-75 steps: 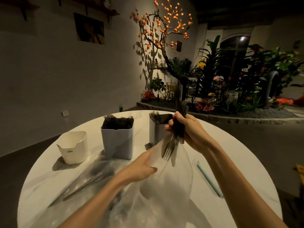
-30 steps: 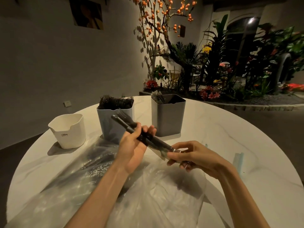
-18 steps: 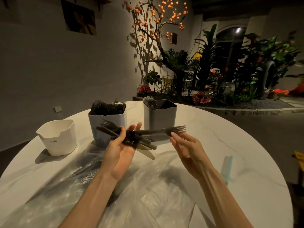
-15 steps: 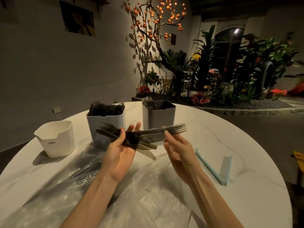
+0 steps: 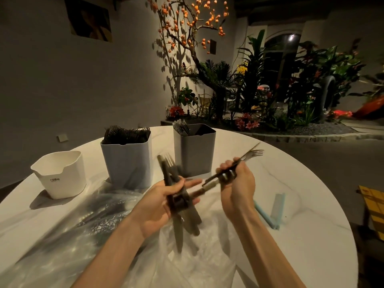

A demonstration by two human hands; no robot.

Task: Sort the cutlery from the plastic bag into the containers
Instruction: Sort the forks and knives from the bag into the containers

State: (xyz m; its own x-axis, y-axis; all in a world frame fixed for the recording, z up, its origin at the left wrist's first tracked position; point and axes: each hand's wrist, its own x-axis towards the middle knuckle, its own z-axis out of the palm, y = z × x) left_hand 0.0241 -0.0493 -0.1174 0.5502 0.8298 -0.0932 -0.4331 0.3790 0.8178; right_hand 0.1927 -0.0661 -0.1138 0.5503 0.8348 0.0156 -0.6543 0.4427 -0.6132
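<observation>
At ten o'clock on the table (image 5: 301, 206) stand the white container (image 5: 60, 175), the fork-filled blue container (image 5: 127, 161) and the grey container (image 5: 195, 150). Over the plastic bag (image 5: 87, 242), the left hand (image 5: 164, 202) clasps a cutlery bundle (image 5: 180, 200); at two o'clock of it, the right hand (image 5: 236, 183) grips a fork (image 5: 247, 155).

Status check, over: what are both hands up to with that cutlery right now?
Left hand grips a bundle of cutlery over the plastic bag. Right hand holds one fork, tines toward the grey container. Nothing in between.
</observation>
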